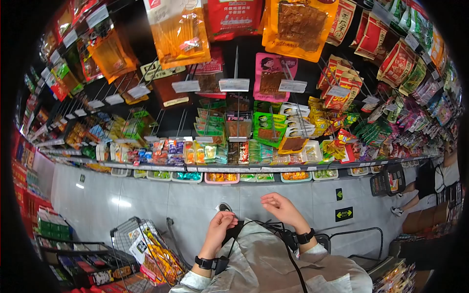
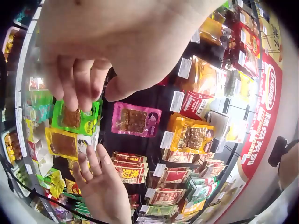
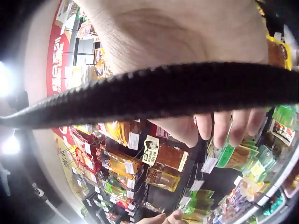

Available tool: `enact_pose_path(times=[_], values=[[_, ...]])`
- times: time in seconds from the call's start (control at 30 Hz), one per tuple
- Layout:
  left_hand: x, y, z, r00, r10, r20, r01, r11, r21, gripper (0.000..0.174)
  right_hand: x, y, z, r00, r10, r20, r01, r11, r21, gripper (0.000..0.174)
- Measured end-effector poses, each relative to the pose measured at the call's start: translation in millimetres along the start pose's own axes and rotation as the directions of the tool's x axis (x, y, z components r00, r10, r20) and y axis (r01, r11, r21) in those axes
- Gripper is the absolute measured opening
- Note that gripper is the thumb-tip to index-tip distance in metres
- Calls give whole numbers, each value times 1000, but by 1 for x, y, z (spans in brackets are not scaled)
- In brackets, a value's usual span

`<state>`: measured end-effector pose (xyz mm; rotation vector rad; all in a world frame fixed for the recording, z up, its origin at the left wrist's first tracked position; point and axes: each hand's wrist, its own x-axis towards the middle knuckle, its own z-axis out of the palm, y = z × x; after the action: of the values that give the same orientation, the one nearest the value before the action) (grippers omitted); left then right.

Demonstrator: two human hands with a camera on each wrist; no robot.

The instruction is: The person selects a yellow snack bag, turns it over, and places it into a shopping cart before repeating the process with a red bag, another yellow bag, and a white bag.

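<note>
In the head view my left hand (image 1: 221,229) hangs in front of my body, fingers loosely bent, with nothing in it. My right hand (image 1: 284,210) is raised a little to its right, fingers fairly straight and holding nothing. Both are apart from the snack rack ahead. Hanging there are a pink snack pack (image 1: 275,78), a green snack pack (image 1: 268,128) and a large orange pack (image 1: 303,24). In the left wrist view, the left fingers (image 2: 77,84) overlap the green pack. A black cord or strap (image 3: 154,95) crosses the right wrist view, covering part of the hand.
A wire shopping cart (image 1: 129,234) holding snack packs stands at my left. Small trays (image 1: 222,177) line the rack's bottom edge. To the right, a dark basket (image 1: 388,180) is near another person (image 1: 435,180). Arrow signs (image 1: 344,214) mark the tiled floor.
</note>
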<state>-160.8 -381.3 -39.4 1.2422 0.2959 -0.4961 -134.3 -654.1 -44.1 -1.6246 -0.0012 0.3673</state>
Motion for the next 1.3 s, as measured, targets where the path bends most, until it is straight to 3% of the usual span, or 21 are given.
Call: enact_pose_path(times=[0.13,0.43,0.63,0.7,0.87,0.97,1.07,1.17,1.2,1.3], values=[[40,24,1,995,-13,94,7,998,63,19,21,-12,-9,995,-5,-98,6,1000,9,29],[123,96,-21,972,78,222,-92,994,53,21,93,-93,-26,899,-228,-374,237,971,-23,17],[152,152,-15,934,171,313,-190,981,32,22,119,-159,-40,785,-386,-485,330,922,-201,11],[159,174,-3,911,204,358,-220,975,4,22,125,-181,-46,721,-481,-500,430,875,-223,11],[160,243,42,788,346,510,-416,909,26,32,137,-216,-77,543,-628,-558,552,767,-326,10],[154,280,82,694,470,545,-570,821,18,37,153,-229,-99,397,-733,-552,627,656,-421,23],[157,308,123,643,554,528,-636,771,-35,47,168,-250,-114,282,-767,-576,648,595,-475,42],[175,323,161,548,689,474,-763,644,-54,56,176,-263,-136,278,-751,-599,679,595,-430,59],[184,326,171,531,717,452,-789,613,-45,60,178,-263,-145,314,-739,-596,678,614,-404,69],[192,338,202,517,789,333,-851,516,99,70,187,-269,-162,332,-749,-574,698,604,-385,72]])
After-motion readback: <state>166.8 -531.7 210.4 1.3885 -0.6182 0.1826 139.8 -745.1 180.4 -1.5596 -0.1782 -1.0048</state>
